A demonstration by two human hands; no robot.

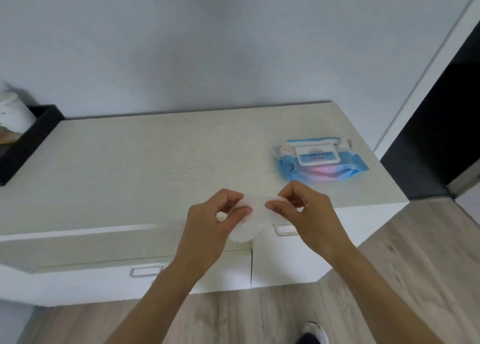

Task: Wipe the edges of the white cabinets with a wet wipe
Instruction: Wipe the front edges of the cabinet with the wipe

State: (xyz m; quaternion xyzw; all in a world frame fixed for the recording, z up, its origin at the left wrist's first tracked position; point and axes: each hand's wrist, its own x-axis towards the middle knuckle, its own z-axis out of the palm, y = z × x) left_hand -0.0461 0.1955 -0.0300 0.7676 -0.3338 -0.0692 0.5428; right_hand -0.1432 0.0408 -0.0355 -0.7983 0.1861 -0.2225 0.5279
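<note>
I hold the wet wipe (pixel 253 222) between both hands, in the air just on my side of the pack of wipes (pixel 320 159) and a little to its left, above the front edge of the counter (pixel 155 161). My left hand (pixel 215 213) pinches one end with thumb and forefinger, and my right hand (pixel 309 208) pinches the other the same way. Each grip is narrow and closed on the cloth, and the rest of the sheet hangs below in a soft rounded fold. I judge it very light, limp and damp: it will not keep a shape, it may cling to itself, and a hard pull could tear it. I would open it by the corners, then fold it into a pad under my fingertips for wiping. The cloth looks thin, white and faintly fuzzy. The pack is a crinkly blue-and-pink plastic pouch with a stiff white flap lid, lying flat. The counter has a pale, matt wood-grain top; the white cabinets (pixel 285 271) under it, nearer me than the pack, have flat fronts, crisp edges and slim handles (pixel 145 271).
</note>
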